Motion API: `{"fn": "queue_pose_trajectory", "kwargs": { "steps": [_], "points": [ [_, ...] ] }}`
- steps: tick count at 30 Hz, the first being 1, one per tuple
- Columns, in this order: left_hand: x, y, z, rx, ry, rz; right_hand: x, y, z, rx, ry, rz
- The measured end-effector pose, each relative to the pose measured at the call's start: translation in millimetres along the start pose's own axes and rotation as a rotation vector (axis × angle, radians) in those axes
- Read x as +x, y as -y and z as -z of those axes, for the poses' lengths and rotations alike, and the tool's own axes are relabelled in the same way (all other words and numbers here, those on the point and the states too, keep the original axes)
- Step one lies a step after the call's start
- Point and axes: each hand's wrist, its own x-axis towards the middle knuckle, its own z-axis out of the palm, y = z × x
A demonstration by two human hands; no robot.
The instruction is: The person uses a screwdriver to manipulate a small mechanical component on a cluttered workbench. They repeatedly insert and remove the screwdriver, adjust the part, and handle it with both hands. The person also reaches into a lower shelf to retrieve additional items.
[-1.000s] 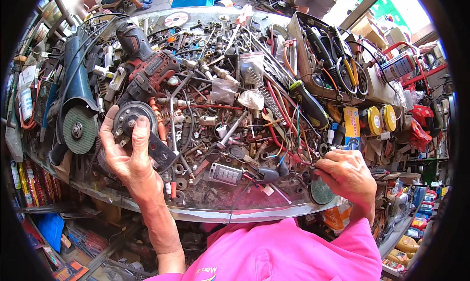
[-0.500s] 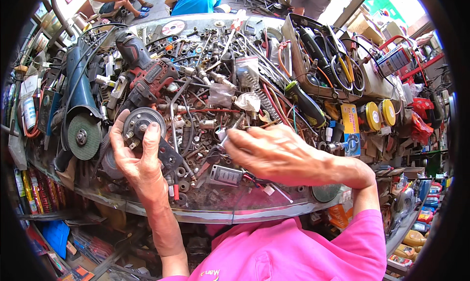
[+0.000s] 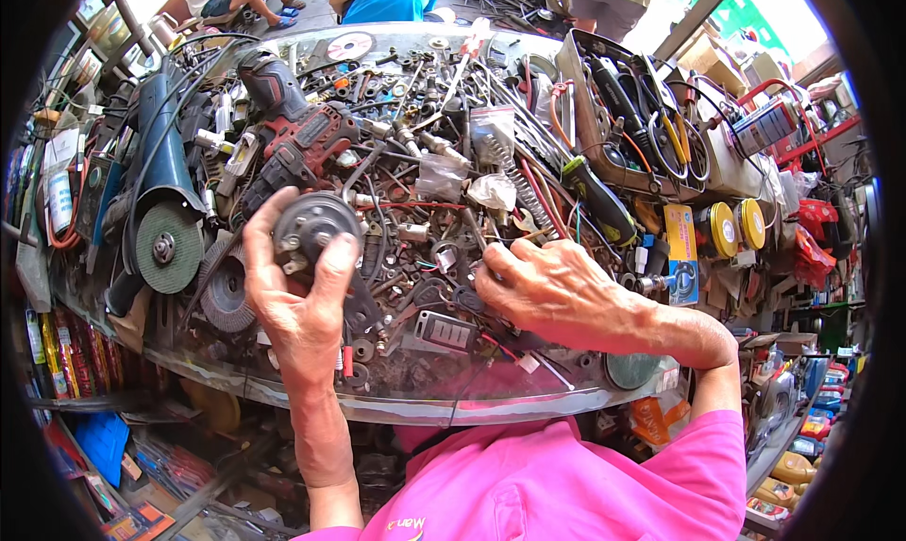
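My left hand [image 3: 307, 300] is closed round a black disc-shaped horn [image 3: 326, 222] with a flat metal bracket [image 3: 360, 305]. The thumb presses its face, where metal terminals and a middle bolt show. The horn is lifted above the bench's pile of loose parts. Over the middle of that pile, my right hand [image 3: 543, 286] points down with its fingers curled together. Its fingertips are among small metal parts, and what they pinch, if anything, is hidden. A grey key fob [image 3: 445, 332] lies just left of and below the right hand.
A red-and-black cordless drill [image 3: 307, 145] lies beyond my left hand. Further left are a blue angle grinder [image 3: 168, 178] and a flap disc [image 3: 226, 291]. A tool-filled metal case [image 3: 576, 98] and a green-black screwdriver [image 3: 599, 199] lie right. Other people are across the bench.
My left hand has shifted right with the horn, which has turned slightly. The right hand, blurred before, has moved a little right and its fingers are bunched down at the parts.
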Motion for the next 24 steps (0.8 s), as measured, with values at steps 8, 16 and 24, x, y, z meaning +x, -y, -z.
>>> {"fn": "queue_pose_trajectory", "kwargs": {
  "steps": [8,16,24],
  "points": [
    [-9.5,1.0,-8.1,0.470,0.491,0.028,0.1,-0.5,-2.5,-0.061,-0.041,-0.087],
    [4.8,16.3,3.2,0.622,0.062,-0.168,-13.3,-5.7,-3.1,-0.034,-0.088,-0.144],
    [7.5,8.2,7.5,0.603,0.080,-0.153,-16.1,-6.1,5.3,0.100,-0.054,-0.205]
  ]
}}
